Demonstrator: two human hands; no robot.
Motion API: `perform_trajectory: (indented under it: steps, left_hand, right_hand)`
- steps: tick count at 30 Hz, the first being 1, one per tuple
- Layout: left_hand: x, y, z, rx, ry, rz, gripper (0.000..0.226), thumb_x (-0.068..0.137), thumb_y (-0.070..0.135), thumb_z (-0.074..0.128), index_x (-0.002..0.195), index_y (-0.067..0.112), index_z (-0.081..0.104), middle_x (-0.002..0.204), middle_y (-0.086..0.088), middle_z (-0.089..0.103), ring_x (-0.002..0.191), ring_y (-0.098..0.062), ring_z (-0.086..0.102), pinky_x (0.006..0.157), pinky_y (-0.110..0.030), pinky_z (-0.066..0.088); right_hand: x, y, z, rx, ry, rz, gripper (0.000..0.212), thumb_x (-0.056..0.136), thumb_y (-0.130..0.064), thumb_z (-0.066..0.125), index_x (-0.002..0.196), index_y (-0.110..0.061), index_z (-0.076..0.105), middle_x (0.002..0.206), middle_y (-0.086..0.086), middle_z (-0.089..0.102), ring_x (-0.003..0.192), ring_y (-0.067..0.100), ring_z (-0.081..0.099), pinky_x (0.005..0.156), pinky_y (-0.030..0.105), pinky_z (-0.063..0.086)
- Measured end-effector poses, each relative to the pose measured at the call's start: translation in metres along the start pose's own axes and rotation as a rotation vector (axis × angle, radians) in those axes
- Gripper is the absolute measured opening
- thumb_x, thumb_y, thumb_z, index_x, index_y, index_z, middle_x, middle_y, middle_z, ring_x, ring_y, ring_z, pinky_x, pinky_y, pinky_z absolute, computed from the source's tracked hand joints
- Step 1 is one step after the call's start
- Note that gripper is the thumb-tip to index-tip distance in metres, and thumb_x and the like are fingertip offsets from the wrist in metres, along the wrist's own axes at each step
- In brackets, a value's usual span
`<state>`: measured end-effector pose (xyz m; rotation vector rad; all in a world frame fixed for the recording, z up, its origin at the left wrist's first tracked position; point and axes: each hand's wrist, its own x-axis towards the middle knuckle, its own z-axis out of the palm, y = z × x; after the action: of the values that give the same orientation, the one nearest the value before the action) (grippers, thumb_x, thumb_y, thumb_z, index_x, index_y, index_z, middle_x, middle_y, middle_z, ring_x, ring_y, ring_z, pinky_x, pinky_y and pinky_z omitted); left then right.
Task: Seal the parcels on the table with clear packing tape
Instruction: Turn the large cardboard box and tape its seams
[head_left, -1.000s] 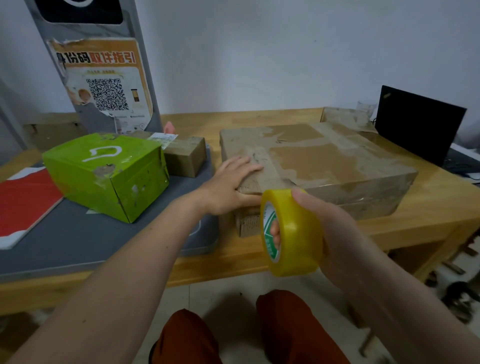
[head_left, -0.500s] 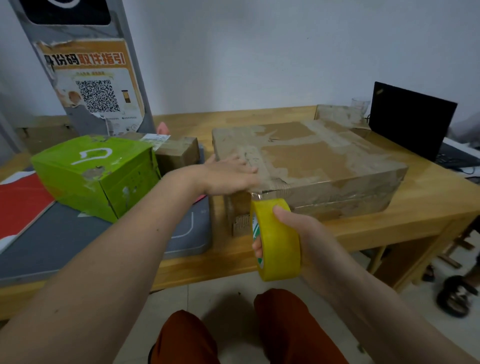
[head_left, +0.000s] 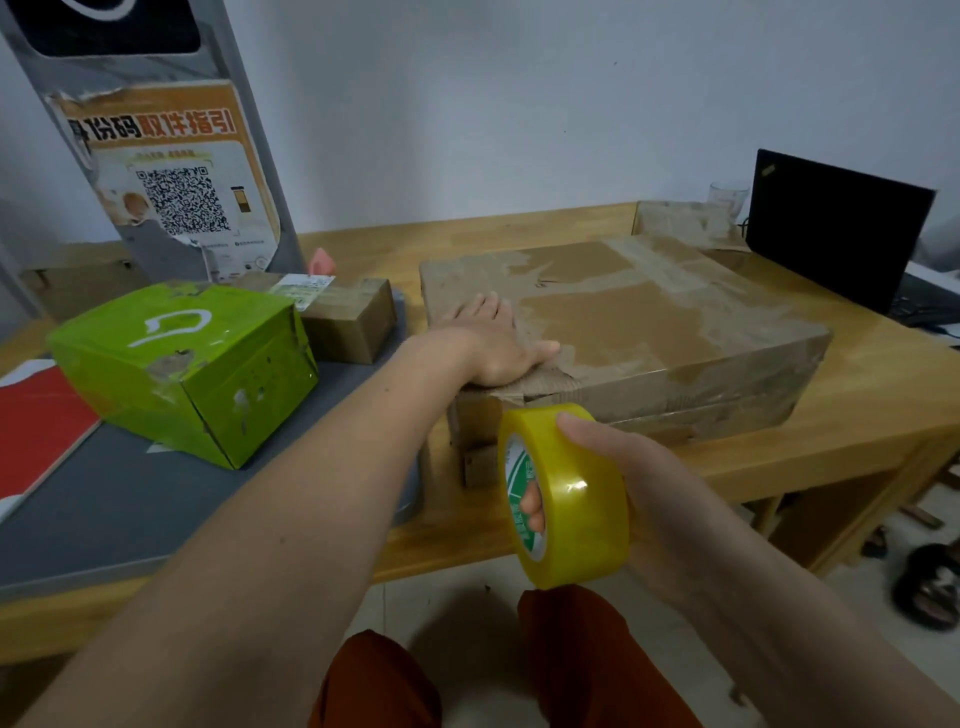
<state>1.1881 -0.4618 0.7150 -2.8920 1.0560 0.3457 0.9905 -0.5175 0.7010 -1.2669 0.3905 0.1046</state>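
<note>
My left hand (head_left: 493, 343) lies flat on the box (head_left: 623, 332) corner above its torn edge, my right hand (head_left: 639, 483) grips the tape (head_left: 563, 496) just below; if I lift early, the flap could spring open.

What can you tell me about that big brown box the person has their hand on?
The large flat cardboard parcel lies on the wooden table, brown and heavily covered in worn, peeling tape. Its near left corner is torn, showing corrugated layers. The left hand rests flat on that corner. The right hand holds a yellowish tape roll just in front of it.
</note>
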Motion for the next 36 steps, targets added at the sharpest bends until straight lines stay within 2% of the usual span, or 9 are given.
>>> perform_trajectory:
  steps: [4, 6, 10, 14, 18, 21, 25, 32, 36]
  left_hand:
    - [-0.015, -0.018, 0.006, -0.299, 0.151, 0.174, 0.05, 0.108, 0.036, 0.029, 0.156, 0.02, 0.026, 0.166, 0.003, 0.015, 0.153, -0.014, 0.008, 0.124, -0.035, 0.004]
    - [-0.035, -0.028, 0.007, -0.47, 0.113, 0.273, 0.048, 0.104, 0.022, 0.039, 0.152, 0.022, 0.037, 0.163, 0.006, 0.023, 0.151, -0.011, 0.013, 0.123, -0.03, 0.005]
    - [-0.064, -0.032, 0.004, -0.384, -0.017, 0.377, 0.085, 0.069, 0.035, 0.046, 0.152, 0.032, 0.031, 0.164, 0.012, 0.016, 0.149, -0.002, 0.005, 0.12, -0.028, -0.003]
    - [-0.065, -0.038, 0.01, -0.375, -0.04, 0.4, 0.087, 0.069, 0.035, 0.054, 0.151, 0.04, 0.027, 0.164, 0.015, 0.012, 0.149, -0.001, 0.0, 0.118, -0.03, -0.007]
    - [-0.055, -0.036, 0.031, -0.33, 0.212, 0.382, 0.066, 0.091, 0.039, 0.068, 0.149, 0.038, 0.037, 0.161, 0.014, 0.024, 0.151, -0.009, 0.01, 0.122, -0.036, 0.001]
    - [-0.052, -0.03, 0.046, -0.363, 0.439, 0.367, 0.055, 0.09, 0.049, 0.064, 0.142, 0.039, 0.049, 0.155, 0.014, 0.038, 0.148, -0.011, 0.024, 0.121, -0.035, 0.009]
    - [-0.051, -0.028, 0.056, -0.367, 0.532, 0.36, 0.065, 0.08, 0.067, 0.046, 0.138, 0.038, 0.054, 0.15, 0.014, 0.046, 0.143, -0.01, 0.033, 0.117, -0.035, 0.014]
    - [-0.051, -0.026, 0.063, -0.499, 0.649, 0.323, 0.053, 0.077, 0.035, 0.082, 0.127, 0.028, 0.066, 0.137, 0.007, 0.06, 0.134, -0.018, 0.049, 0.113, -0.053, 0.031]
    - [-0.06, -0.019, 0.047, -0.369, 0.472, 0.337, 0.06, 0.087, 0.025, 0.075, 0.142, 0.028, 0.051, 0.154, 0.003, 0.043, 0.147, -0.019, 0.03, 0.121, -0.044, 0.015]
  right_hand:
    - [-0.003, -0.005, -0.003, 0.0, -0.026, 0.006, 0.051, 0.083, -0.04, 0.055, 0.107, 0.004, 0.066, 0.077, 0.019, 0.068, 0.064, 0.025, 0.064, 0.072, 0.04, 0.052]
    - [-0.005, -0.008, -0.004, 0.002, -0.039, 0.017, 0.049, 0.085, -0.04, 0.054, 0.105, 0.004, 0.066, 0.075, 0.018, 0.068, 0.062, 0.024, 0.064, 0.067, 0.037, 0.054]
    - [-0.009, -0.016, -0.005, -0.024, -0.063, -0.024, 0.044, 0.09, -0.036, 0.051, 0.106, 0.002, 0.065, 0.073, 0.016, 0.068, 0.059, 0.021, 0.064, 0.06, 0.033, 0.055]
    - [-0.012, -0.018, -0.008, -0.012, -0.079, -0.013, 0.043, 0.09, -0.036, 0.051, 0.104, 0.002, 0.064, 0.072, 0.016, 0.068, 0.057, 0.021, 0.064, 0.056, 0.03, 0.055]
    - [-0.01, -0.015, -0.011, -0.042, -0.076, -0.026, 0.045, 0.085, -0.036, 0.053, 0.1, 0.004, 0.065, 0.071, 0.018, 0.067, 0.056, 0.021, 0.063, 0.055, 0.03, 0.054]
    - [-0.009, -0.01, -0.012, -0.032, -0.069, -0.032, 0.049, 0.083, -0.035, 0.055, 0.104, 0.007, 0.065, 0.071, 0.019, 0.066, 0.055, 0.022, 0.063, 0.055, 0.03, 0.054]
    - [-0.006, -0.004, -0.011, -0.008, -0.075, -0.001, 0.053, 0.082, -0.037, 0.056, 0.108, 0.008, 0.065, 0.073, 0.019, 0.066, 0.057, 0.023, 0.063, 0.059, 0.033, 0.055]
    - [-0.005, 0.001, -0.012, -0.036, -0.096, 0.042, 0.038, 0.089, -0.036, 0.055, 0.111, -0.007, 0.064, 0.08, 0.017, 0.07, 0.065, 0.022, 0.067, 0.066, 0.034, 0.058]
    - [-0.004, 0.004, -0.013, -0.063, -0.077, 0.043, 0.037, 0.092, -0.036, 0.053, 0.112, -0.006, 0.064, 0.083, 0.016, 0.072, 0.067, 0.021, 0.068, 0.066, 0.032, 0.059]
